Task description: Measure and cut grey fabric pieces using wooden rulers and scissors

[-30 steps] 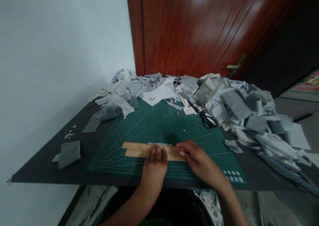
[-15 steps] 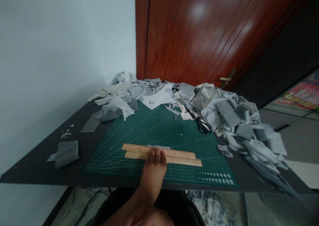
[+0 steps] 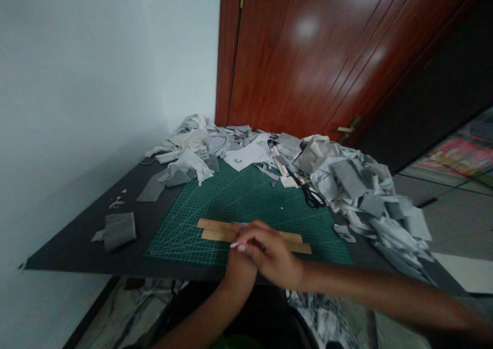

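Two wooden rulers, the far ruler (image 3: 211, 224) and the near ruler (image 3: 213, 235), lie side by side on a green cutting mat (image 3: 215, 205). My left hand (image 3: 239, 268) rests at the middle of the rulers, its fingers hidden behind my other hand. Directly over it is my right hand (image 3: 275, 254), slightly blurred, thumb and finger brought together in a pinch. Something small and pale shows at those fingertips; whether it is a nail or a held thing I cannot make out. A thin grey edge of fabric peeks out beyond the far ruler.
Black-handled scissors (image 3: 313, 197) lie by a large heap of grey and white fabric scraps (image 3: 348, 177) at the right. Another scrap pile (image 3: 188, 167) is at the back left. A folded grey cloth (image 3: 120, 231) sits on the dark table (image 3: 88, 246), left of the mat.
My right hand has come in from the right and now lies over my left hand. My left hand stays on the rulers. The view has shifted slightly.
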Demonstrator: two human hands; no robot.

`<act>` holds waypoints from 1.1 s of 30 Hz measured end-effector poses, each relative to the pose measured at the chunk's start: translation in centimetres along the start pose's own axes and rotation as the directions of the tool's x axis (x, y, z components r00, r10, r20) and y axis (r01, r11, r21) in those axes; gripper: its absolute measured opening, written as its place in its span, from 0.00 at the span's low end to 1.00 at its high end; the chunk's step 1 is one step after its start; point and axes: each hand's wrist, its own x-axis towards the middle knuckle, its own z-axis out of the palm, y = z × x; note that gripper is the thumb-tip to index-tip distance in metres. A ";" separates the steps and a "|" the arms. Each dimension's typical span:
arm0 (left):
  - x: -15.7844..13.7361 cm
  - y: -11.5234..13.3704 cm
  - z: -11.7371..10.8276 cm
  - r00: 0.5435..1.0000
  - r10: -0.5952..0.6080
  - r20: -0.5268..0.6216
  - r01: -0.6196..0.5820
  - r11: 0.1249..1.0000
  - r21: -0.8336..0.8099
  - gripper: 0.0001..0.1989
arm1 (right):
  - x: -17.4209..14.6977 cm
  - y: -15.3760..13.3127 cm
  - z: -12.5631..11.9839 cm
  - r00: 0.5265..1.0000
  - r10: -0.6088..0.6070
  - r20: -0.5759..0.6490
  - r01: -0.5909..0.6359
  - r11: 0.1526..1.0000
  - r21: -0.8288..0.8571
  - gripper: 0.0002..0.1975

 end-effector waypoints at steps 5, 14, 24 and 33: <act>0.8 0.7 -0.6 0.996 0.073 -0.053 -0.062 0.979 0.194 0.15 | 4.6 6.2 -2.1 0.979 0.170 0.114 -0.125 0.937 -0.325 0.08; 0.9 0.7 -1.0 0.993 0.100 -0.068 -0.085 0.977 0.197 0.15 | 4.5 8.9 -1.2 0.945 0.206 0.254 -0.075 0.893 -0.443 0.09; 0.9 0.7 -0.9 0.994 0.098 -0.049 -0.086 0.975 0.204 0.13 | 5.1 9.2 -0.9 0.915 0.212 0.344 -0.006 0.859 -0.512 0.10; 1.0 0.8 -0.8 0.996 0.086 -0.039 -0.077 0.978 0.196 0.15 | 6.0 8.1 -1.4 0.839 0.194 0.509 0.151 0.815 -0.559 0.08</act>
